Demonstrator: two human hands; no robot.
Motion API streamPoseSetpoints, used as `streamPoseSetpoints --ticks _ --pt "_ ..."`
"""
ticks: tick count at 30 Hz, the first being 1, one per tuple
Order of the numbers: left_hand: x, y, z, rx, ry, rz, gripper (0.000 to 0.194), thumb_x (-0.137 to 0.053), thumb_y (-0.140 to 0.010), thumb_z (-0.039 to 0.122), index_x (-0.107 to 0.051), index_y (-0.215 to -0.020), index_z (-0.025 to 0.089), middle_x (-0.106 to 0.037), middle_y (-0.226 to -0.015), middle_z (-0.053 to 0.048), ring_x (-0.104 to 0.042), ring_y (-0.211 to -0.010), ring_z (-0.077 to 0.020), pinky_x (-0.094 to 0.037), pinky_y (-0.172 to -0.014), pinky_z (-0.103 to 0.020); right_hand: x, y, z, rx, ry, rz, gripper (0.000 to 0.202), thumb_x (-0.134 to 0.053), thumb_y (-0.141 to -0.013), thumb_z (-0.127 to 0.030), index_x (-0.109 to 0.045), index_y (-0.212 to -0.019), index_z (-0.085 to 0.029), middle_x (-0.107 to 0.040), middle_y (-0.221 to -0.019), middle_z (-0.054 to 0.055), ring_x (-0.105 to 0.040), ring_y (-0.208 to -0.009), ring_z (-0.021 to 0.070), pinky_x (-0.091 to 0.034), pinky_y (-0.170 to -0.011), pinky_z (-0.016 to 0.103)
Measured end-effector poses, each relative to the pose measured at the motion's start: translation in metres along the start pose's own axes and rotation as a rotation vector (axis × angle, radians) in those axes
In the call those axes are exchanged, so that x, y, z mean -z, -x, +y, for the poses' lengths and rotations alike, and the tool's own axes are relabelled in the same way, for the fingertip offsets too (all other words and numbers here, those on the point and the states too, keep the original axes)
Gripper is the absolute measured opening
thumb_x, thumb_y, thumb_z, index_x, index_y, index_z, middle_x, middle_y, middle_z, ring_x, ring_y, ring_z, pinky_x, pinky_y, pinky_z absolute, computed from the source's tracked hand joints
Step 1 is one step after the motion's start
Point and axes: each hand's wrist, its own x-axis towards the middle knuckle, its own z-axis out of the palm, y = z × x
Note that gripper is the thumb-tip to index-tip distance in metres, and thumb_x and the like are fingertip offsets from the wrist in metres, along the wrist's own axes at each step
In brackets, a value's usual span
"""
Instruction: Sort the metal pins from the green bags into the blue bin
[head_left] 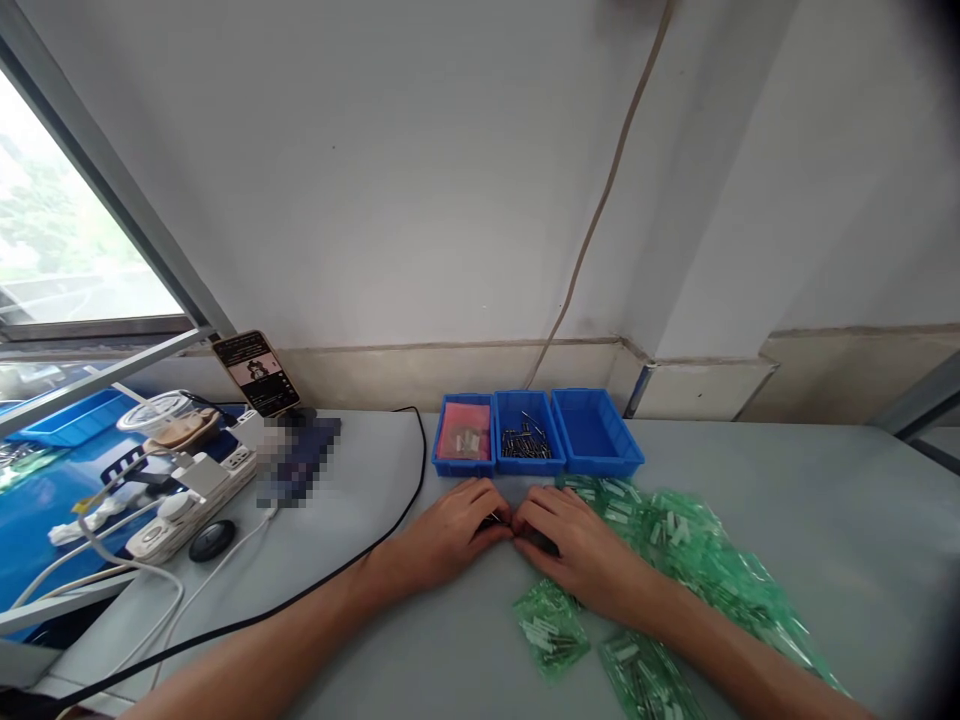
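Observation:
My left hand (469,525) and my right hand (566,535) meet fingertip to fingertip just above the grey table, in front of the blue bins. Both are closed. A thin metallic glint shows between the left fingers, too small to name. Something dark is partly visible under the right fingers, mostly hidden by them. Near the right wrist lies a small green plastic packet (551,630) with white and metal pieces inside. Another green packet (645,675) sits closer to me, beside the right forearm. Beyond that forearm spreads a pile of similar green packets (712,555).
Three blue bins stand against the wall: a left bin (465,468) with a pink packet (454,440), a middle bin (529,466) of small metal parts (525,440), and a right bin (596,440). A black cable (345,572) crosses the table; a phone (259,375) and power strip (195,510) are left.

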Motion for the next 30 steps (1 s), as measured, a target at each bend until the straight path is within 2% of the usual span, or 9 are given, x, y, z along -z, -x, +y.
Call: streamPoseSetpoints --ticks 9,14,19,22,26,30 --pt "0.0050 0.0009 0.0032 0.042 0.040 -0.015 0.009 -0.061 -0.109 0.030 -0.059 -0.112 0.021 -0.067 -0.111 -0.003 -0.062 -0.105 -0.0194 -0.051 -0.093 -0.031 -0.0009 -0.0011 -0.0004 -0.047 -0.014 -0.001 0.008 -0.065 -0.103 -0.020 -0.060 -0.098 -0.023 -0.065 -0.101 0.004 -0.062 -0.094 0.0251 -0.050 -0.085 0.038" --pt "0.0051 -0.0006 0.0035 -0.029 -0.001 -0.013 0.009 -0.061 -0.109 0.029 -0.058 -0.106 0.021 -0.067 -0.109 -0.004 -0.061 -0.103 -0.0205 -0.050 -0.095 -0.033 -0.0006 -0.0034 -0.0011 -0.052 0.028 -0.011 0.014 -0.056 -0.105 -0.013 -0.059 -0.094 -0.022 -0.064 -0.097 0.005 -0.062 -0.091 0.0245 -0.050 -0.085 0.039" --pt "0.0042 0.0005 0.0037 -0.028 -0.025 0.005 0.007 -0.061 -0.108 0.026 -0.057 -0.112 0.021 -0.067 -0.110 -0.004 -0.061 -0.103 -0.0201 -0.050 -0.093 -0.032 0.0031 -0.0030 -0.0057 -0.087 0.017 0.007 0.016 -0.054 -0.101 -0.009 -0.056 -0.092 -0.022 -0.064 -0.096 0.006 -0.062 -0.089 0.0246 -0.050 -0.080 0.037" --pt "0.0043 0.0017 0.0049 0.011 -0.029 0.012 0.013 -0.061 -0.108 0.025 -0.056 -0.120 0.023 -0.066 -0.112 -0.004 -0.061 -0.104 -0.0205 -0.050 -0.093 -0.033 0.0037 -0.0023 -0.0055 -0.128 -0.052 0.050 0.017 -0.051 -0.098 -0.008 -0.053 -0.092 -0.023 -0.064 -0.094 0.005 -0.062 -0.086 0.0235 -0.049 -0.076 0.035" --pt "0.0032 0.0020 0.0051 0.060 -0.032 0.023 0.029 -0.061 -0.107 0.023 -0.050 -0.134 0.024 -0.067 -0.112 -0.004 -0.061 -0.103 -0.0205 -0.050 -0.093 -0.033 0.0040 -0.0014 -0.0018 -0.232 -0.171 0.093 0.018 -0.051 -0.094 -0.010 -0.047 -0.086 -0.026 -0.061 -0.082 0.000 -0.059 -0.072 0.0198 -0.044 -0.065 0.030" --pt "0.0027 0.0018 0.0045 0.050 -0.095 0.030 0.020 -0.059 -0.107 0.024 -0.054 -0.126 0.023 -0.066 -0.108 -0.004 -0.060 -0.100 -0.0215 -0.049 -0.091 -0.035 0.0058 0.0003 0.0005 -0.294 -0.293 0.156 0.016 -0.054 -0.095 -0.015 -0.048 -0.086 -0.027 -0.062 -0.078 -0.002 -0.060 -0.069 0.0188 -0.045 -0.064 0.029"
